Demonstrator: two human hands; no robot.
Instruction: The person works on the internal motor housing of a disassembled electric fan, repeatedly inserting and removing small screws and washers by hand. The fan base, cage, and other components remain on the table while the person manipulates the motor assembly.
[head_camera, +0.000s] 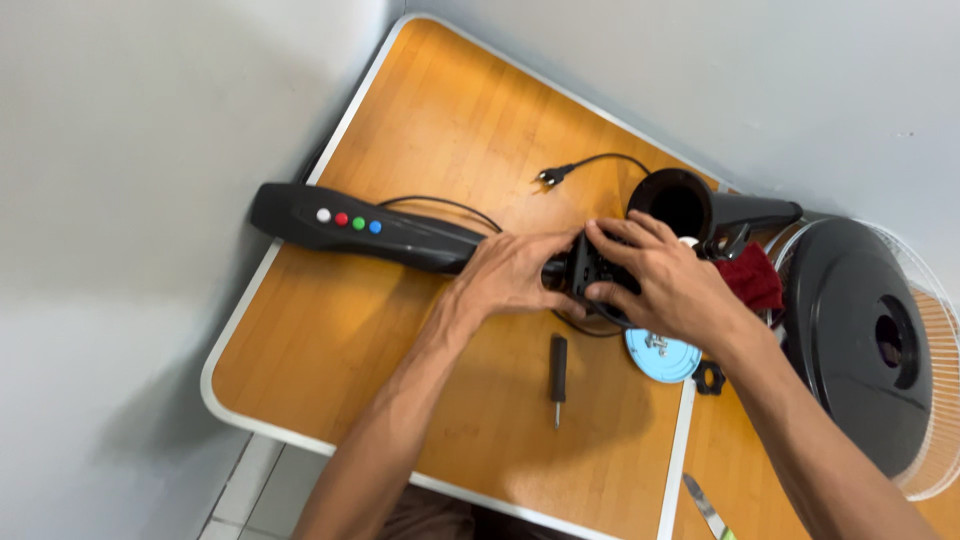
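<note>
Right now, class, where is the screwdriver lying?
In the head view, the screwdriver lies on the wooden table, untouched, just below the left hand and left of the blue disc.

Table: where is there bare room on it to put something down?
The table is bare at its far end, beyond the plug and the fan stand, and on the near left between the left hand and the edge. It is crowded around the right hand: screwdriver, blue disc, red cloth, fan cover.
</note>
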